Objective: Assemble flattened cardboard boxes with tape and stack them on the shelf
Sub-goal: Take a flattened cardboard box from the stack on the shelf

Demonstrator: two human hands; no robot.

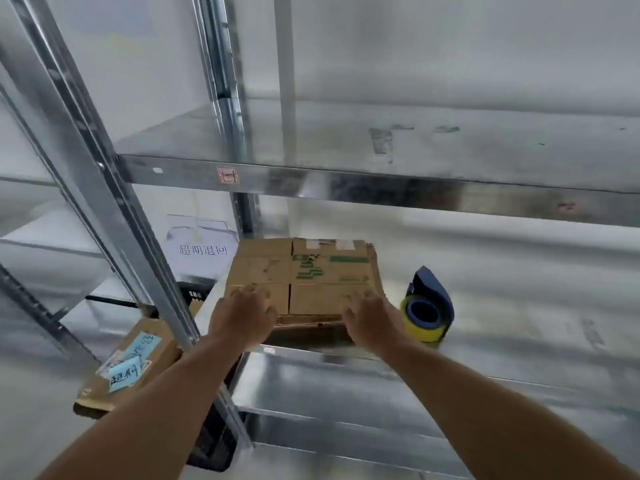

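A flattened brown cardboard box (pixel 304 268) with green print lies on top of a low stack on the metal shelf (pixel 502 306). My left hand (pixel 242 318) rests on its near left part, fingers spread flat. My right hand (pixel 369 322) lies on the near right part, fingers also straight. A blue tape dispenser (pixel 427 306) with a yellow roll stands on the shelf just right of the box, apart from my right hand.
An upper shelf board (pixel 381 181) runs overhead. A slanted metal upright (pixel 114 202) stands to the left. Behind it hangs a white sign (pixel 202 249) with printed characters. A cardboard box (pixel 128 365) with blue labels sits lower left, over a black crate (pixel 211 452).
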